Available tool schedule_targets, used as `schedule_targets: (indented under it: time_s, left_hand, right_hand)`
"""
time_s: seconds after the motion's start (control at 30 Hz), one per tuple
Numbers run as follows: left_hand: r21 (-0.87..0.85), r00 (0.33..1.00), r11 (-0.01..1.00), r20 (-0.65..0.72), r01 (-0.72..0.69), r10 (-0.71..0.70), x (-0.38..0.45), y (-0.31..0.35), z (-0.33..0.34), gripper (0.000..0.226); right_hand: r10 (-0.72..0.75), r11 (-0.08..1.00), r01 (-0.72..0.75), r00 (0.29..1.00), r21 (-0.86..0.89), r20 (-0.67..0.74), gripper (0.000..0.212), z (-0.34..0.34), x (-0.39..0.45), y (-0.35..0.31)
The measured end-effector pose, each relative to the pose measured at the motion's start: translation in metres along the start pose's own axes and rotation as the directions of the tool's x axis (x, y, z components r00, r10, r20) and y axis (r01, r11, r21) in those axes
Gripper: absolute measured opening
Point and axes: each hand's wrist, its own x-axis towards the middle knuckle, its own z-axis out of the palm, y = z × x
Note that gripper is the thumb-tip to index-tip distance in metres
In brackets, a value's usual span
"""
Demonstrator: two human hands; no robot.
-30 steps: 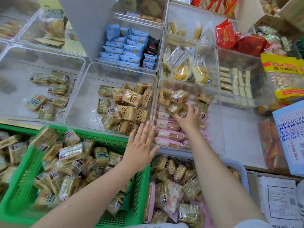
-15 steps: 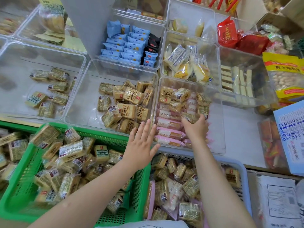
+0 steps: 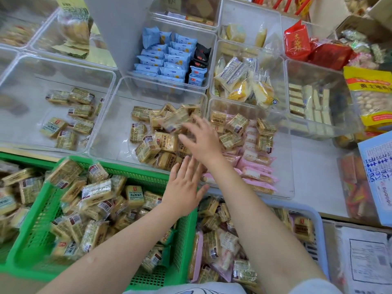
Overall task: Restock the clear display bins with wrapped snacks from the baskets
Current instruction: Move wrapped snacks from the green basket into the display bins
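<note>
My right hand reaches over the wall between the middle bin and the right bin, fingers loosely spread and blurred; I cannot tell whether they touch the blurred tan snack just beyond them. My left hand is flat, fingers straight and close together, above the far right corner of the green basket, which is full of tan wrapped snacks. Near my right forearm sits the blue basket, holding tan and pink packs. Pink packs lie in the right bin
</note>
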Motion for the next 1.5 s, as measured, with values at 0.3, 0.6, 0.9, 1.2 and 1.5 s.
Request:
schedule_targets:
  time_s: [0.3, 0.6, 0.9, 1.2, 1.5]
  left_hand:
    - [0.034, 0.998, 0.999, -0.061, -0.020, 0.022, 0.001, -0.001, 0.011, 0.072]
    - [0.013, 1.000, 1.000, -0.027, -0.007, 0.008, 0.000, -0.002, 0.004, 0.072]
    - [0.045, 0.998, 0.999, -0.059, -0.027, 0.029, 0.001, -0.002, 0.009, 0.072]
    - [-0.005, 1.000, 1.000, 0.001, -0.008, 0.008, 0.000, -0.002, 0.001, 0.072]
    - [0.032, 0.999, 0.999, -0.046, -0.022, 0.024, 0.002, -0.001, 0.008, 0.070]
  right_hand:
    - [0.335, 0.925, -0.365, 0.913, -0.100, -0.235, 0.046, -0.028, -0.010, 0.078]
    - [0.458, 0.883, -0.467, 0.879, -0.045, -0.133, 0.073, -0.013, -0.012, 0.117]
    - [0.543, 0.098, -0.340, 0.806, 0.935, 0.236, 0.034, -0.045, -0.016, 0.082]
    - [0.300, 0.323, -0.359, 0.916, 0.876, 0.266, 0.032, -0.051, 0.039, -0.004]
    - [0.705, 0.643, -0.502, 0.684, 0.579, -0.190, 0.019, -0.052, 0.029, 0.076]
